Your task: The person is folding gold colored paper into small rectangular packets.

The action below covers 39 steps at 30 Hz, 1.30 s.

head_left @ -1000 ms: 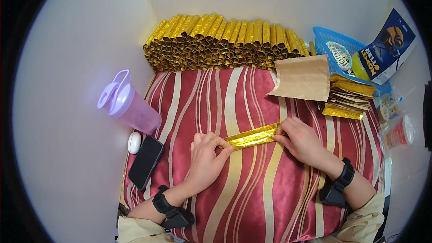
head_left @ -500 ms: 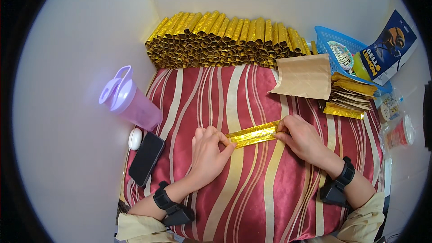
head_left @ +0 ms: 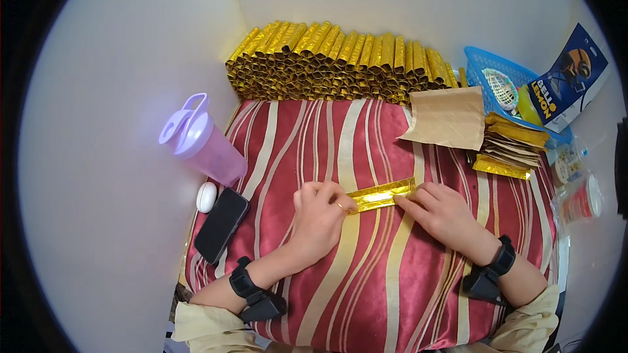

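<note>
A flat folded strip of shiny gold paper [head_left: 379, 197] lies slanted on the striped cloth, its right end a little farther away. My left hand [head_left: 318, 222] grips the strip's left end, its fingers bent round it and the fingertips partly hidden. At the near edge towards the right end, my right hand [head_left: 446, 217] has thumb and fingers closed on the paper. Beyond both hands, many gold paper tubes [head_left: 340, 68] are piled in a long stack with their dark open ends facing me. Folded gold-and-brown paper pieces [head_left: 513, 144] sit in a pile at the right.
A brown paper sheet [head_left: 448, 117] rests beside the folded pile. Behind stands a blue basket [head_left: 481, 65] with a dark blue packet [head_left: 569, 75]. Plastic-wrapped cups [head_left: 582, 196] are far right. On the left are a purple bottle [head_left: 212, 150], a white oval case [head_left: 207, 197] and a phone [head_left: 222, 225].
My left hand has shifted right, covering more of the strip's left end. My right fingers have moved from the strip's right end to its near edge. The whole view has shifted slightly.
</note>
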Motion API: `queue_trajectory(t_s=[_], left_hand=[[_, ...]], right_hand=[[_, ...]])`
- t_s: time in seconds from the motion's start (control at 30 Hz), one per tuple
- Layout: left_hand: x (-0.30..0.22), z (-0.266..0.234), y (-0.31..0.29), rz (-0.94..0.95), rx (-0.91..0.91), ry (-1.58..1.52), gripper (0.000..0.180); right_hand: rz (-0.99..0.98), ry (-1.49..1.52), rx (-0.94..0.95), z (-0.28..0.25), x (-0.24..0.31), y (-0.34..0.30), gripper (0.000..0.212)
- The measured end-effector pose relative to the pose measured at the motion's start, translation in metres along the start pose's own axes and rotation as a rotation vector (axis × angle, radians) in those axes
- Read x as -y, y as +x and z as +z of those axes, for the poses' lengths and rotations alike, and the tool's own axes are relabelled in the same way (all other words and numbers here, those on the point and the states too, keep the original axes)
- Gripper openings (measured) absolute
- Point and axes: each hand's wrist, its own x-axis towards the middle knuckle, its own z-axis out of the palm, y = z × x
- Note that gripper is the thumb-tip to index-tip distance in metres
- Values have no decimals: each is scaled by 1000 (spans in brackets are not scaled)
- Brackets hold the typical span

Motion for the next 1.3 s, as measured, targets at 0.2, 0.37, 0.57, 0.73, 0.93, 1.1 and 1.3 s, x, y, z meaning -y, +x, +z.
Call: queue_trajectory(t_s=[0.2, 0.37, 0.57, 0.73, 0.93, 1.1, 1.3], left_hand=[[-6, 2, 1, 173, 247, 293, 52], [-14, -4, 3, 300, 243, 466, 46], [-18, -12, 3, 345, 263, 556, 40], [-11, -19, -8, 320, 255, 537, 39], [-5, -28, -14, 267, 179, 477, 34], [-4, -33, -16, 229, 145, 404, 37], [2, -29, -17, 191, 128, 338, 44]], right_hand=[[-21, -72, 118, -9, 10, 5, 47], [-10, -105, 129, -11, 12, 5, 45], [-15, -84, 87, -9, 3, 0, 37], [-34, -54, 43, -7, -2, -7, 35], [-17, -45, 45, -11, -3, -9, 36], [41, 130, 58, -9, -8, -16, 42], [-25, 139, 53, -17, -13, -19, 51]])
